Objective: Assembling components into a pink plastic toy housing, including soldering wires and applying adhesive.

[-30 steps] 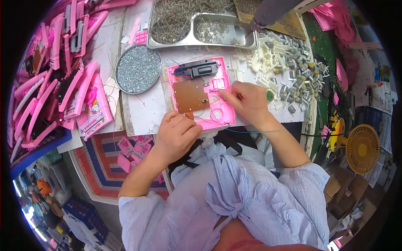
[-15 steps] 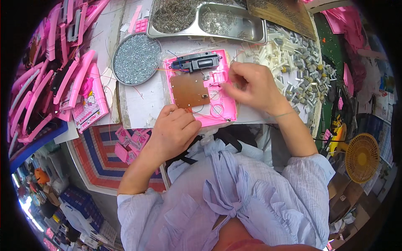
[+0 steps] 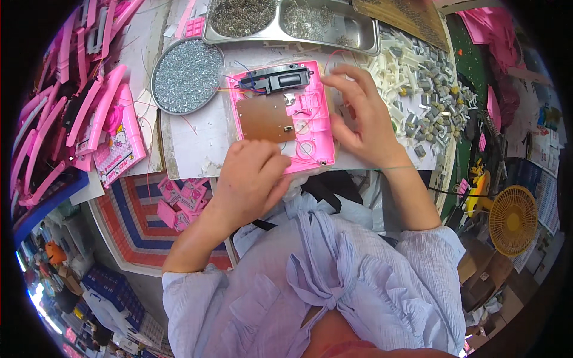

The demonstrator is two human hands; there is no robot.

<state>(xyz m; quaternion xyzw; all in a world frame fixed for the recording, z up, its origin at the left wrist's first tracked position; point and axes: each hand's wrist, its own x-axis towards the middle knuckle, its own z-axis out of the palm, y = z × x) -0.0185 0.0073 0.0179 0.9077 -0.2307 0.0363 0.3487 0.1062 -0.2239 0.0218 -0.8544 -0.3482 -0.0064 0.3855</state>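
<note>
Right hand (image 3: 370, 122) now spreads wider, apparently empty, beside the pink casing (image 3: 322, 128) on the surface (image 3: 185, 138); left hand (image 3: 250, 173) curls over its near-left corner, grip indeterminable; casing likely light, stiff, best held by its rim.

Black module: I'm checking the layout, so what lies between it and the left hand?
The brown board lies between the black module and the left hand, in the head view.

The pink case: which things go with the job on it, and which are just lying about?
Seem part of the job:
pink case
brown board in it
black part in it
perhaps the round tray of small metal pieces

Seem just lying about:
yellow fan
cardboard
</note>
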